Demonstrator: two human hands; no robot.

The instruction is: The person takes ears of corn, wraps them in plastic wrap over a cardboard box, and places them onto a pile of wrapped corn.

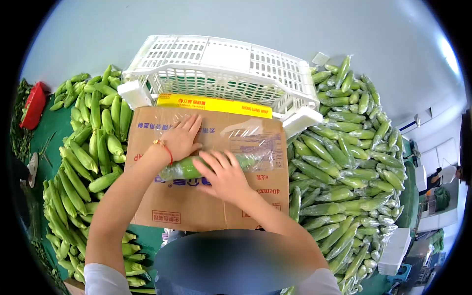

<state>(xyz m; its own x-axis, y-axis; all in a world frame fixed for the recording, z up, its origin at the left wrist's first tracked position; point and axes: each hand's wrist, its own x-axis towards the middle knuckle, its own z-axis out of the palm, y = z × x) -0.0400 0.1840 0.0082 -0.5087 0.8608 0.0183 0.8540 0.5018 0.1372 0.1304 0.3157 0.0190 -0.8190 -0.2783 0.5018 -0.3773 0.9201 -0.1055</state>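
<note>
A green ear of corn [183, 168] in its husk lies across a brown cardboard sheet [157, 196] in front of me. Clear plastic film [263, 147] is spread on the cardboard and around the ear, wrinkled at the right. My left hand [181, 135] rests on the film beyond the ear, fingers stretched out and holding nothing. Over the ear's middle lies my right hand [221, 174], fingers on its far side and thumb on its near side. Behind the cardboard runs a yellow printed strip [214, 104], against a white plastic crate [231, 56].
Unwrapped ears of corn [78, 152] are heaped on the left. Film-wrapped ears [344, 172] form a large pile on the right. A red container [34, 105] stands at the far left. Beside the wrapped pile is a white box [394, 250].
</note>
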